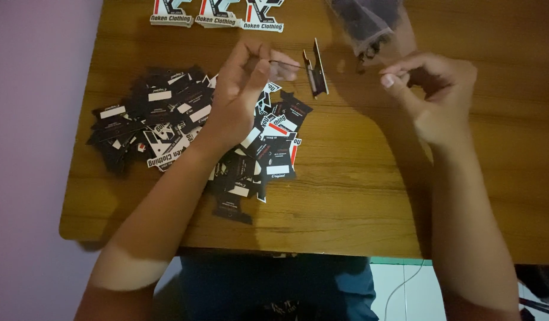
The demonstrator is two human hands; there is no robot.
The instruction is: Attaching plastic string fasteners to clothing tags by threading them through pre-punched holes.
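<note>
My left hand (244,89) is raised over the wooden table (357,178), pinching one end of a thin black string (286,63). My right hand (435,89) pinches the other end of that string between thumb and forefinger. Two black card tags (316,68) hang on the string between the hands, edge-on to the camera. Below my left forearm lies a loose heap of black, white and red card tags (167,119).
A clear plastic bag with dark small items (366,24) lies at the far edge of the table. Three white-and-black shaped tags (218,15) sit in a row at the top. A purple wall (30,119) runs along the left of the table.
</note>
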